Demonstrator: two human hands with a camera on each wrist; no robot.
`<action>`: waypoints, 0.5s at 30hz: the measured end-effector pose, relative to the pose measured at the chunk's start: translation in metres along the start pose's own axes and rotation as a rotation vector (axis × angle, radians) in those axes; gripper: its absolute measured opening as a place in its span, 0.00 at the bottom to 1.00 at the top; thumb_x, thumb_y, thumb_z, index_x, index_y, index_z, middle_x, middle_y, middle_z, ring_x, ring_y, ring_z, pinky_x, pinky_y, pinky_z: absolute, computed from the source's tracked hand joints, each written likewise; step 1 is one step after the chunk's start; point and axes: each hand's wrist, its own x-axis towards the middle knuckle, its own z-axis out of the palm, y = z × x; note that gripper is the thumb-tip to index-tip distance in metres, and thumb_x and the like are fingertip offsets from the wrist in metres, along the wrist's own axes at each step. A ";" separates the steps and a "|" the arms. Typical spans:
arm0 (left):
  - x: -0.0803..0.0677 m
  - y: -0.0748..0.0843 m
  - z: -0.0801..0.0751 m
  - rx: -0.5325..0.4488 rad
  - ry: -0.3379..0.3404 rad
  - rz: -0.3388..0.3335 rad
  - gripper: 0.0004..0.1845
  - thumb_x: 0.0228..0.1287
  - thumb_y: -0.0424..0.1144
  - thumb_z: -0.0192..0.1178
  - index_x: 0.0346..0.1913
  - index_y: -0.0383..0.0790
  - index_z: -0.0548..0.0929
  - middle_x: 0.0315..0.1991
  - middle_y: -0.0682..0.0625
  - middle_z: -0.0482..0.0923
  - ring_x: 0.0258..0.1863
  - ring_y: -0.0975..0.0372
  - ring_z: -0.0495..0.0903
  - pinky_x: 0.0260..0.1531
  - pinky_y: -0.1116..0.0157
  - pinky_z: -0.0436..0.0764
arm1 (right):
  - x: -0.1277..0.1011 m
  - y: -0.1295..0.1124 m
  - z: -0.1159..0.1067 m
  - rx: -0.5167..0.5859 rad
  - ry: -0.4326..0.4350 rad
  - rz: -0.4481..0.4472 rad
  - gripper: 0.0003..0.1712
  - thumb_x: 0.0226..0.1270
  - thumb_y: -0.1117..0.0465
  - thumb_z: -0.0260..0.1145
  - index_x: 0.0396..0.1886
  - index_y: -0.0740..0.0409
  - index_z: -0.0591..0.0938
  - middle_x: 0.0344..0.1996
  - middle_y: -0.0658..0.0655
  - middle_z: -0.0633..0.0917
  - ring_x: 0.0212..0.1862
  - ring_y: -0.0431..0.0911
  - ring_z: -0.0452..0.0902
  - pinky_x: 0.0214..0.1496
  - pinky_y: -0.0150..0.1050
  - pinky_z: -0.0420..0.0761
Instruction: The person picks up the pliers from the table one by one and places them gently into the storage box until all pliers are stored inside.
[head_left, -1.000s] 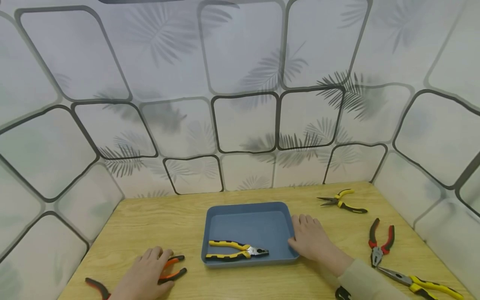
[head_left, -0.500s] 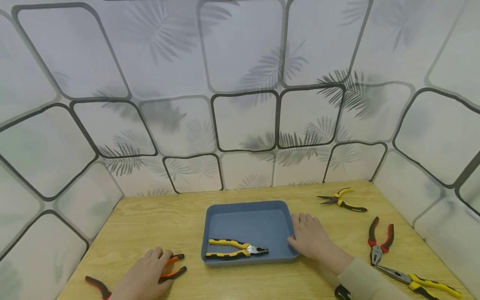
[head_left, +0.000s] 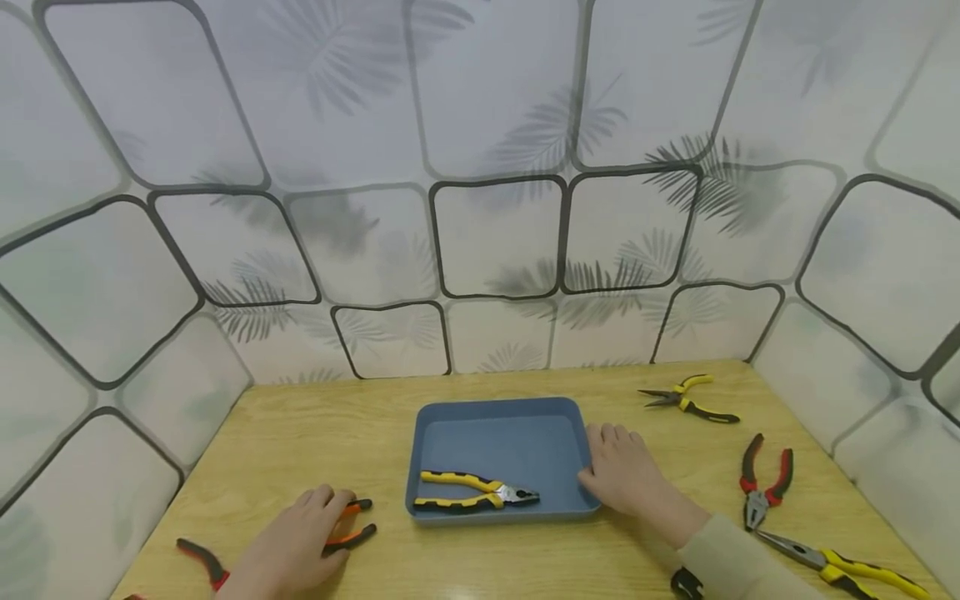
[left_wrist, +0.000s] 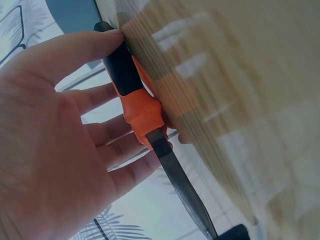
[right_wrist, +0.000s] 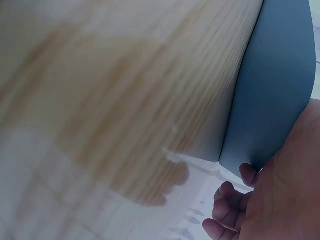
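Note:
My left hand [head_left: 296, 542] grips a pair of pliers with orange and black handles [head_left: 352, 540] at the table's left front. In the left wrist view the thumb presses one black-padded orange handle [left_wrist: 140, 107], fingers behind it; a metal jaw runs down from it. My right hand [head_left: 621, 468] holds the right side of a blue-grey tray [head_left: 498, 518], its thumb at the rim. From the right wrist, a fingertip [right_wrist: 248, 174] lies against the tray's outer wall [right_wrist: 270, 85], other fingers loosely bent. Inside the tray lie yellow and black combination pliers [head_left: 480, 493], handles to the left.
Right of the tray lie small yellow needle-nose pliers [head_left: 686, 400], red and black pliers [head_left: 757, 492] and longer yellow needle-nose pliers [head_left: 832, 562]. A red and black handle [head_left: 202, 560] shows left of my left hand. A patterned wall [head_left: 495, 242] encloses the wooden table [head_left: 330, 417].
The head view has shifted slightly, so the table sits a little higher and more of the red handle at lower left shows. Both hands keep the same holds.

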 end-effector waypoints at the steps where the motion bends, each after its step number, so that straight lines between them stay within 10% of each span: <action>1: 0.000 0.001 0.000 0.002 0.003 0.001 0.32 0.58 0.45 0.78 0.63 0.40 0.80 0.46 0.51 0.77 0.44 0.58 0.76 0.46 0.49 0.82 | 0.000 0.000 0.000 0.000 0.001 0.001 0.30 0.70 0.51 0.66 0.61 0.69 0.73 0.46 0.67 0.80 0.50 0.62 0.79 0.52 0.60 0.77; 15: 0.002 0.004 -0.004 0.016 -0.006 0.035 0.30 0.58 0.43 0.79 0.61 0.37 0.80 0.46 0.51 0.77 0.43 0.59 0.75 0.42 0.53 0.81 | -0.001 -0.002 -0.001 -0.017 0.018 -0.012 0.30 0.70 0.51 0.68 0.60 0.70 0.74 0.47 0.68 0.81 0.50 0.62 0.79 0.52 0.60 0.78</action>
